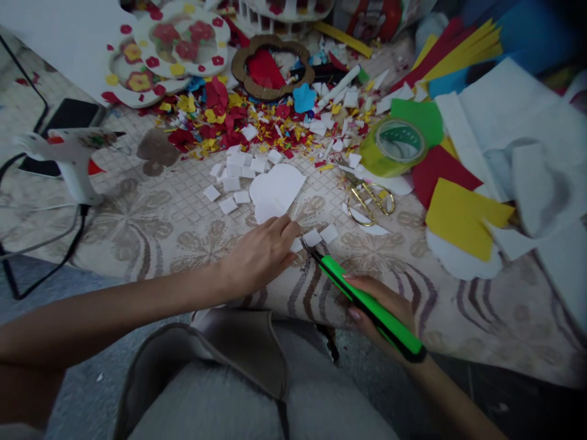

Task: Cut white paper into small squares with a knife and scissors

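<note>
My right hand [383,305] is wrapped round a green and black utility knife [353,290], whose blade points up and left. The blade tip is at a short row of small white squares [313,238]. My left hand [263,253] is closed, its fingertips at the leftmost white square [296,245], right beside the blade. Just beyond the left hand lies a white heart-shaped piece [277,189]. A loose cluster of white squares [230,183] sits to the left of the heart. The left thumb and fingers partly hide what they press.
Gold-handled scissors [367,198] and a yellow-green tape roll [394,146] lie to the right. A white glue gun [76,159] stands left with its cable. Colourful scraps [275,119], a brown flower-shaped ring [273,66] and decorated white plates [181,40] fill the back. Coloured sheets [465,214] lie at right.
</note>
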Tool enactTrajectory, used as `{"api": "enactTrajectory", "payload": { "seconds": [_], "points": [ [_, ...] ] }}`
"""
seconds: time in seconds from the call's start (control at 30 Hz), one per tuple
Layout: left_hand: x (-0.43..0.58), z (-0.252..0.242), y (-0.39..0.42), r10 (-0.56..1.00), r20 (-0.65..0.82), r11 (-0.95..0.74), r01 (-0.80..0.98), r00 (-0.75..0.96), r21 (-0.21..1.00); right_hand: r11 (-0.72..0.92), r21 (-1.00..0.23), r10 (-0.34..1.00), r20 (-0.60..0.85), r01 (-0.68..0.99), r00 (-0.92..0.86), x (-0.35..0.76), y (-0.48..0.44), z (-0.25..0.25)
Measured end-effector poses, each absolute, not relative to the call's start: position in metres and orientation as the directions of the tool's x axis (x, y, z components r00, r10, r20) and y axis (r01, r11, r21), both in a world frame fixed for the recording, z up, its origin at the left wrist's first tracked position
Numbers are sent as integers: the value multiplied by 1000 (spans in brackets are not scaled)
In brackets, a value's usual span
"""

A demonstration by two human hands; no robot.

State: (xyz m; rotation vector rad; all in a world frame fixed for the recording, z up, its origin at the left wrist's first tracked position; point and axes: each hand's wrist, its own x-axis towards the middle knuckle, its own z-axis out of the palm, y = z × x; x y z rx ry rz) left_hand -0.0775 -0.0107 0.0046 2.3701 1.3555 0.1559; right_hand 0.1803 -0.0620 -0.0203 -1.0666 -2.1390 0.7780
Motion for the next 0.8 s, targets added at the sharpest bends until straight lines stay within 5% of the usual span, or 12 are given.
{"api": "enactTrajectory", "payload": {
  "seconds": [0.17,0.8],
  "points": [
    [-83,2,-14,851,-44,-449,770,523,453,403,-764,903,244,503,-353,178,-64,-20],
    [-82,-3,-16,855,20,-471,760,518,447,457,-760,870,274,463,-409,181,-64,-22]
  ]
}}
